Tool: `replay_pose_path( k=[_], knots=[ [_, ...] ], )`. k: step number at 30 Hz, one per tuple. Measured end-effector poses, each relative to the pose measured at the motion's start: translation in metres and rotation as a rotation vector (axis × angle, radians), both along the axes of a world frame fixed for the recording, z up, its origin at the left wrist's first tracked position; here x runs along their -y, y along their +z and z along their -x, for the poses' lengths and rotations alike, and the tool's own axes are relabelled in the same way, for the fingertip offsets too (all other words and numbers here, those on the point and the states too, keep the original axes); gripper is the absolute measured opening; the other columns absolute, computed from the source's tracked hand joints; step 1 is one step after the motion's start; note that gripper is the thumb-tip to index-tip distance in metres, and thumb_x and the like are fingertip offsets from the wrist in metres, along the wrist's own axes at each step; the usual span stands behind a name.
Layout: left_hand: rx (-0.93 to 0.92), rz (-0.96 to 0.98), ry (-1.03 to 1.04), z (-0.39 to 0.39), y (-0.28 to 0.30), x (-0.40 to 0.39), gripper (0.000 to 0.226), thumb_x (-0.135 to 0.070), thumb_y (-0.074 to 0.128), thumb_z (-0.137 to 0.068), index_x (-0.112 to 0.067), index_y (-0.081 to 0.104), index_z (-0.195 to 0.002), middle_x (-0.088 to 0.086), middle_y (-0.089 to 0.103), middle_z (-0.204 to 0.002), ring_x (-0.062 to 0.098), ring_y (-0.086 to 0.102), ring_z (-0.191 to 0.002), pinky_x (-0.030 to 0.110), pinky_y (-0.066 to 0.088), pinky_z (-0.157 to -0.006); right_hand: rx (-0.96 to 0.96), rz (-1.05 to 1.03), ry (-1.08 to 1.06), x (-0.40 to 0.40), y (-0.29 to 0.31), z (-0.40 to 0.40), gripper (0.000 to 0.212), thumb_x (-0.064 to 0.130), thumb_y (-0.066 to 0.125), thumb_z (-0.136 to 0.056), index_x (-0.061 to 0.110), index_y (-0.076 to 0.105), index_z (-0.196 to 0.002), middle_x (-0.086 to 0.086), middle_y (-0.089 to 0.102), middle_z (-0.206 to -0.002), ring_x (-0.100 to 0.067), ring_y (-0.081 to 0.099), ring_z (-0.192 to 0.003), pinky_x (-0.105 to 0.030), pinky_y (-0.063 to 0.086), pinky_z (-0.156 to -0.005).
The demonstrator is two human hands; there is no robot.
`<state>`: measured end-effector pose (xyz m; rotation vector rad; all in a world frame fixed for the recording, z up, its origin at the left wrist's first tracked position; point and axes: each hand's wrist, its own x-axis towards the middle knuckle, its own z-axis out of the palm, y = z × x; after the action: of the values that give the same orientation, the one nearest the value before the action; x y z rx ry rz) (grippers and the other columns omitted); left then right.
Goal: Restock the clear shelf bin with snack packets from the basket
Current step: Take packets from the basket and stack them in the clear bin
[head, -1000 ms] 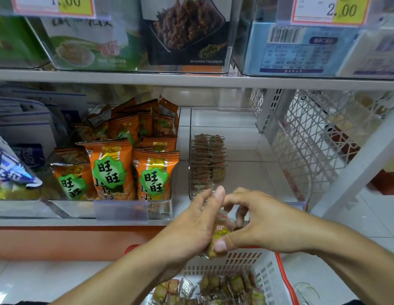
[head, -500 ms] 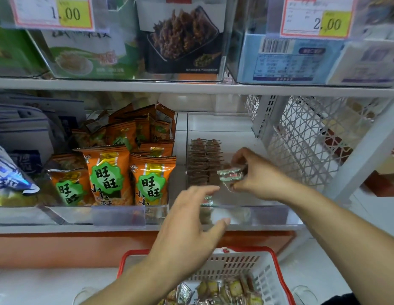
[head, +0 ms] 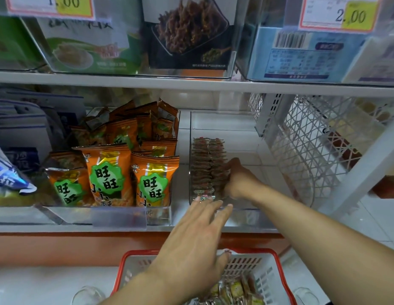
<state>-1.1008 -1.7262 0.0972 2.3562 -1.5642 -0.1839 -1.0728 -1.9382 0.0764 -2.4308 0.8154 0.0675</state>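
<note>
The clear shelf bin [head: 244, 137] stands on the middle shelf, with two rows of small brown snack packets [head: 203, 164] upright along its left side. My right hand [head: 238, 179] is inside the bin, its fingers curled on a packet at the near end of the right row. With fingers straight and spread, my left hand [head: 198, 236] hovers at the bin's front wall and holds nothing. Below it, the red-rimmed white basket [head: 125, 260] holds several loose packets [head: 235, 289].
Orange snack bags [head: 108, 175] fill the neighbouring clear bin on the left. A white lattice shelf panel [head: 312, 139] stands just right of the bin. The upper shelf [head: 191, 83] with boxed goods overhangs the bin. Blue and white bags [head: 9, 172] sit at far left.
My right hand carried a packet from above the basket into the bin and now sets it against the right row. My left hand let go and rose to the bin's front.
</note>
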Motion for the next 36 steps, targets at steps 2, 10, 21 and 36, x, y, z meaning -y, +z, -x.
replay_pose_path(
  k=[2, 10, 21, 36],
  knots=[
    [-0.005, -0.006, 0.000, 0.000, 0.001, 0.000, 0.086, -0.052, 0.055, -0.097, -0.030, 0.003, -0.162, -0.007, 0.012, -0.167, 0.008, 0.001, -0.153, 0.023, -0.020, -0.116, -0.039, -0.024, -0.022, 0.000, 0.004, -0.001, 0.077, 0.016, 0.080, -0.074, 0.004, 0.030, -0.132, -0.017, 0.068, -0.115, -0.032, 0.066, -0.105, -0.029, 0.042, -0.070],
    [-0.049, 0.025, -0.017, -0.002, 0.000, -0.003, 0.085, -0.050, 0.058, -0.097, -0.032, 0.007, -0.163, -0.009, 0.002, -0.171, 0.004, -0.015, -0.154, 0.020, -0.020, -0.116, -0.124, 0.014, -0.007, -0.013, 0.018, 0.001, 0.078, 0.027, 0.082, -0.079, 0.003, 0.033, -0.135, -0.014, 0.063, -0.127, -0.031, 0.062, -0.117, -0.032, 0.050, -0.085],
    [-0.101, -0.251, -0.108, 0.020, -0.033, -0.042, 0.047, -0.042, 0.073, -0.086, -0.031, 0.060, -0.130, -0.006, 0.064, -0.130, 0.016, 0.058, -0.120, 0.036, 0.052, -0.098, 0.300, 0.276, 0.351, -0.068, 0.089, 0.077, 0.021, 0.010, 0.062, -0.072, 0.031, 0.062, -0.072, 0.014, 0.067, -0.073, -0.003, 0.064, -0.072, -0.023, 0.053, -0.067],
    [-0.558, -0.866, 0.074, 0.025, -0.221, -0.081, 0.056, -0.015, 0.072, -0.088, -0.019, 0.052, -0.141, 0.006, 0.059, -0.139, 0.028, 0.059, -0.125, 0.036, 0.049, -0.105, -0.701, 0.040, 0.854, -0.105, -0.220, 0.190, 0.051, 0.018, 0.066, -0.087, 0.026, 0.051, -0.136, -0.007, 0.052, -0.140, -0.030, 0.051, -0.126, -0.040, 0.047, -0.102]
  ],
)
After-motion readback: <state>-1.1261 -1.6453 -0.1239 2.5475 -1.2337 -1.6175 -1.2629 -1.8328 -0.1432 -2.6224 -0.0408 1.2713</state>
